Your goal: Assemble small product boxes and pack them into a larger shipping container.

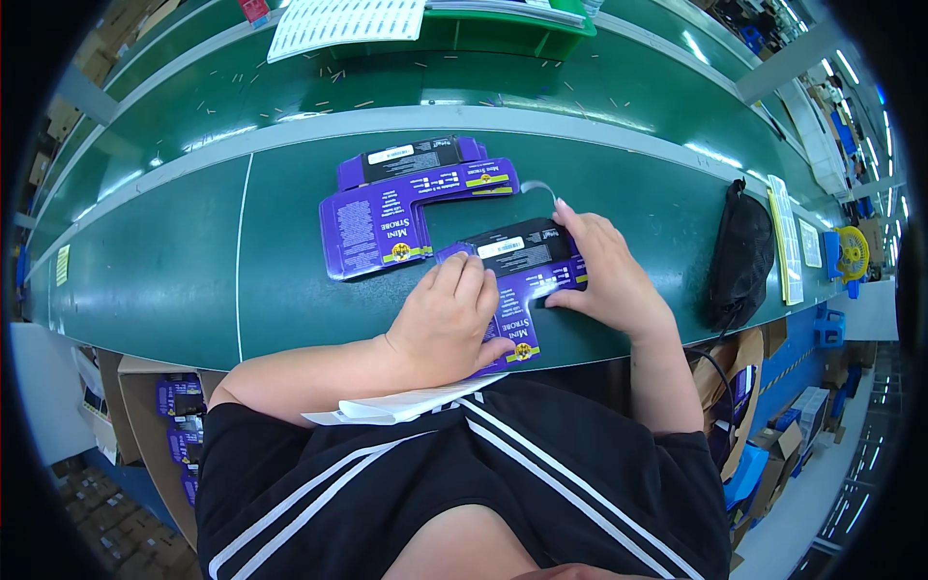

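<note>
A purple, L-shaped folded carton [522, 300] with a black panel and a white label lies on the green table right in front of me. My left hand [443, 314] rests on its left side, fingers curled over the edge and thumb near its lower end. My right hand [614, 275] grips the carton's right end between thumb and fingers. Just beyond, to the left, several similar flat purple cartons [372, 237] lie stacked, slightly fanned. A thin pale curved strip [543, 187] shows between that stack and my right fingertips; its kind is unclear.
White paper sheets [387, 408] lie against me at the table's near edge. A black pouch [742, 256] sits at the right. Open cardboard boxes with purple cartons stand below on both sides [145, 416]. A green tray [503, 34] with papers is on the far shelf.
</note>
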`<state>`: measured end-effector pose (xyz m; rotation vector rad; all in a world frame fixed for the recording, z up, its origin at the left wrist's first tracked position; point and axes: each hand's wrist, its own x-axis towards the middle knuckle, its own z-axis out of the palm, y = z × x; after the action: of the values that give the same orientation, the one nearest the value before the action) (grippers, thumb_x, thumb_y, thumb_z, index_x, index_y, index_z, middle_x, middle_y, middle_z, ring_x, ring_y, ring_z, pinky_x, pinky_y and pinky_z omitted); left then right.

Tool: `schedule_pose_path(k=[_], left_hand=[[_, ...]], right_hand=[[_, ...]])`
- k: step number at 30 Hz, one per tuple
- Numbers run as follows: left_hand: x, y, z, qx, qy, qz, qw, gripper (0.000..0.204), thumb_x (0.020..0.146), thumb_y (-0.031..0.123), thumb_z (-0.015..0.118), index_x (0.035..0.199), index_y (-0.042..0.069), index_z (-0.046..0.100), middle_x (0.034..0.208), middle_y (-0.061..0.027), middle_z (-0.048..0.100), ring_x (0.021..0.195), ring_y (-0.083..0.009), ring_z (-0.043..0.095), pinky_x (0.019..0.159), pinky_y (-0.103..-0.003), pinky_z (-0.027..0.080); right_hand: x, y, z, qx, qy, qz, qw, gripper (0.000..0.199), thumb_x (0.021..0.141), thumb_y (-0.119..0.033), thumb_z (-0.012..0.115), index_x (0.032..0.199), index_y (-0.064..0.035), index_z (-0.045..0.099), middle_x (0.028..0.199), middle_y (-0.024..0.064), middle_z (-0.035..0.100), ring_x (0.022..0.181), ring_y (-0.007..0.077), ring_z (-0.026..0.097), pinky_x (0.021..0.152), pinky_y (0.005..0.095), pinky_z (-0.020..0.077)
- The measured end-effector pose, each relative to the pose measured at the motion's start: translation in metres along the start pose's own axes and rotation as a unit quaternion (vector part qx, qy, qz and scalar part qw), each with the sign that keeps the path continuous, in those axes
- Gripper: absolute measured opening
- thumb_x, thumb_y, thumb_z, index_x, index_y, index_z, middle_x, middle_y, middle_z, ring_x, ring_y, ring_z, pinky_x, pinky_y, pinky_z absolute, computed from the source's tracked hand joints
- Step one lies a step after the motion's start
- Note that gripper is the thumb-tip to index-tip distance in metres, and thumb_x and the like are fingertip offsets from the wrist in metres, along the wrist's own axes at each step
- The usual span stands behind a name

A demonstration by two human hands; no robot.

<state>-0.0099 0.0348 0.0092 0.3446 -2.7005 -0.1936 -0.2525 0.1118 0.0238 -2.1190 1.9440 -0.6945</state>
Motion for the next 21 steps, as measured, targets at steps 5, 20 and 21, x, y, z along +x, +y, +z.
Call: schedule_pose_path(k=[5, 20, 21], left_hand=[[-0.002, 0.001, -0.002, 0.059, 0.156, 0.101, 0.981, 0.049, 0.079, 0.038, 0.071, 0.105, -0.002, 0.060, 0.118, -0.0221, 0.056, 0.107, -0.0343, 0.055, 0.092, -0.037, 0.043], [-0.004, -0.001, 0.005, -0.018, -0.003, -0.014, 1.000, 0.055, 0.082, 0.038, 0.069, 0.117, -0.004, 0.057, 0.128, -0.0258, 0.052, 0.122, -0.0393, 0.050, 0.102, -0.044, 0.041], [-0.006, -0.001, 0.008, -0.012, -0.022, -0.033, 0.999, 0.058, 0.083, 0.039, 0.069, 0.119, -0.004, 0.056, 0.129, -0.0258, 0.051, 0.123, -0.0398, 0.049, 0.104, -0.044, 0.041]], right_hand=[[0.011, 0.001, -0.022, 0.017, 0.010, -0.047, 0.999, 0.106, 0.058, -0.018, 0.088, 0.150, -0.0075, 0.036, 0.125, 0.0148, 0.060, 0.112, 0.0321, 0.055, 0.101, 0.0395, 0.0413], [0.110, -0.027, 0.037, 0.023, 0.151, -0.089, 0.984, 0.066, 0.076, -0.019, 0.080, 0.133, -0.0027, 0.053, 0.119, 0.0156, 0.062, 0.105, 0.0290, 0.058, 0.097, 0.0372, 0.0440], [0.098, -0.026, 0.032, 0.124, 0.171, -0.005, 0.977, 0.048, 0.078, -0.016, 0.078, 0.119, -0.0020, 0.059, 0.107, 0.0128, 0.064, 0.094, 0.0242, 0.059, 0.088, 0.0338, 0.0469]])
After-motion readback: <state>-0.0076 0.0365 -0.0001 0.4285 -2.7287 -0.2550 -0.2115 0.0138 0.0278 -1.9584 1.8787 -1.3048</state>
